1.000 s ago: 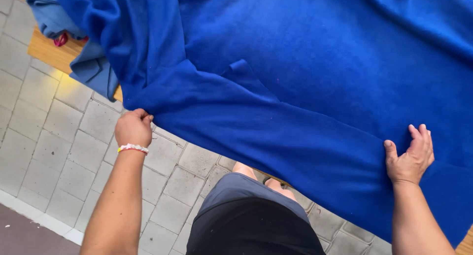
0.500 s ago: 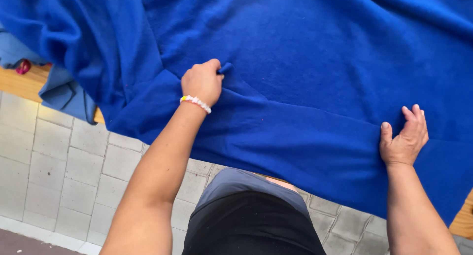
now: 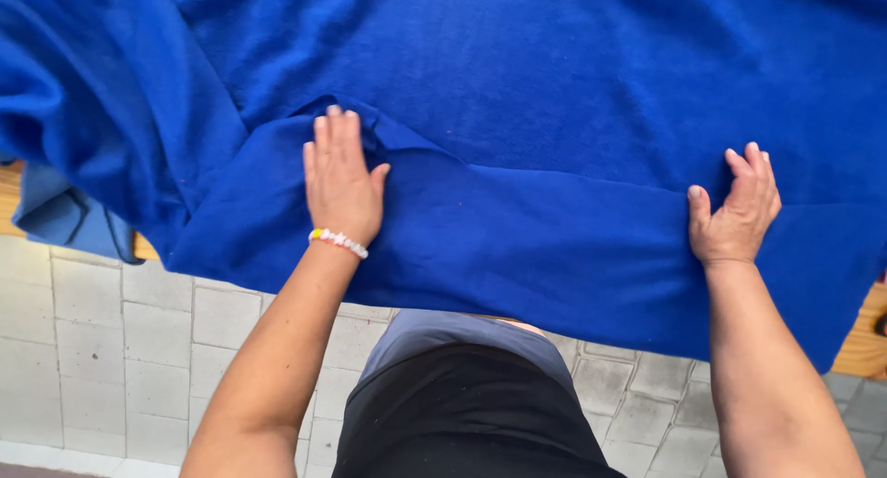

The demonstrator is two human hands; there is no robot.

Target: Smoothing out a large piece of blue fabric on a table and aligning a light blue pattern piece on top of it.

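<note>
Blue fleece cloth (image 3: 554, 90) fills nearly everything I see from the head camera, spread wide and hanging over the near edge toward my body. My left hand (image 3: 340, 178) lies flat on it, palm down, fingers (image 3: 334, 136) straight and close together, thumb angled out to the side; nothing is pinched between them. Just beyond those fingertips a small fold (image 3: 365, 118) of the cloth rises, touching them. A bead bracelet (image 3: 338, 242) in white with a bit of yellow sits at that wrist.

My right hand (image 3: 735, 215) rests on the same cloth well apart from the left, fingers together and slightly curled, thumb spread away from them. It presses on the fabric; I cannot tell whether any cloth is caught under the palm.

Below both wrists the cloth's lower edge hangs in front of pale paving tiles (image 3: 92, 349). Off past the left hand's little finger side, a duller blue fabric piece (image 3: 65, 215) droops beside a strip of wood (image 3: 11, 196).
</note>
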